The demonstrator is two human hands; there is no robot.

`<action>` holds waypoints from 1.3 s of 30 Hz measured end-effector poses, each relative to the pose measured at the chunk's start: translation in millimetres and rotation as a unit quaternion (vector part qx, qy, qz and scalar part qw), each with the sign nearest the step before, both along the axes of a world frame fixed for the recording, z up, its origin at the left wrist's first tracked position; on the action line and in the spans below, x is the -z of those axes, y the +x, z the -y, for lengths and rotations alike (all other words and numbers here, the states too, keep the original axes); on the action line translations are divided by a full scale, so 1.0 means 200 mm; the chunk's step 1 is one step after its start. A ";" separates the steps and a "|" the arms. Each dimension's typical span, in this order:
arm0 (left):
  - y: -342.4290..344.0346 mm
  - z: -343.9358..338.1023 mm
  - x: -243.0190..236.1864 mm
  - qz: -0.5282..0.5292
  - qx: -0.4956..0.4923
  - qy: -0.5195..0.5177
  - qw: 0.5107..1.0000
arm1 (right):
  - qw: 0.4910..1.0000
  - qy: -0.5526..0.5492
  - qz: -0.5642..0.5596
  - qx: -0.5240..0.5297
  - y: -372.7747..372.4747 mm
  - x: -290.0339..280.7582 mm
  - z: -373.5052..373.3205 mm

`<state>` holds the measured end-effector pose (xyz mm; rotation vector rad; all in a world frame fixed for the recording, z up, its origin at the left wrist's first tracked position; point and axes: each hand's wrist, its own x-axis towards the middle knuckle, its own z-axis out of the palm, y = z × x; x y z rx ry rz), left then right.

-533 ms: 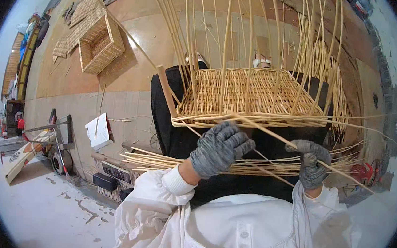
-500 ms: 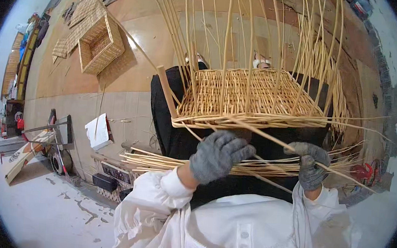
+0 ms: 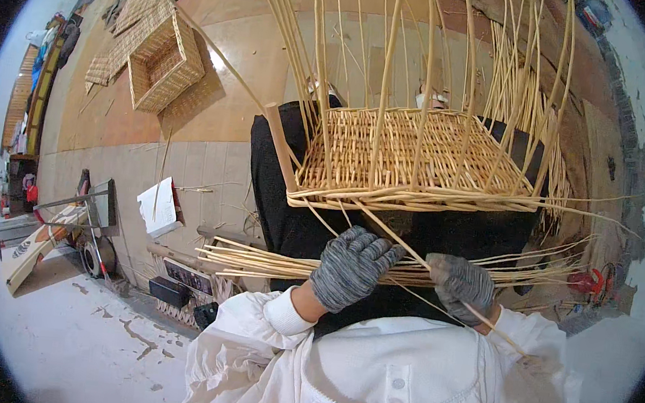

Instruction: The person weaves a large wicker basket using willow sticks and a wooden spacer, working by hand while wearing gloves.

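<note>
Several things stood on the floor (image 3: 211, 161).
A woven box (image 3: 181, 82) was at upper left; below it was a white flat piece (image 3: 156, 208), and lower, a black box (image 3: 169, 293). A red object (image 3: 598, 283) was at right.

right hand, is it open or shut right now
Shut: the right hand curls around a rod, which sticks out on both sides.
</note>
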<state>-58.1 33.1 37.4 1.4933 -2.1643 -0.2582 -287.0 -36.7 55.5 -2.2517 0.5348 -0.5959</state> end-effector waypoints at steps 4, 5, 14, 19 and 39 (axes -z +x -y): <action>0.01 -0.03 0.03 -0.005 -0.006 0.004 1.000 | 0.906 0.403 0.026 0.128 0.11 -0.04 0.14; 0.01 -0.03 0.03 -0.005 -0.003 0.002 1.000 | 0.879 0.462 0.070 0.099 0.14 -0.09 0.22; -0.02 -0.02 0.04 0.012 -0.031 -0.045 0.998 | 0.985 0.154 0.009 -0.077 0.13 -0.06 0.26; -0.02 0.02 0.03 -0.006 -0.014 -0.047 0.999 | 0.864 0.498 0.069 0.026 0.15 -0.11 0.35; -0.26 0.40 -0.05 0.065 -0.148 0.005 0.987 | 0.913 -0.390 0.039 0.115 0.32 -0.36 0.83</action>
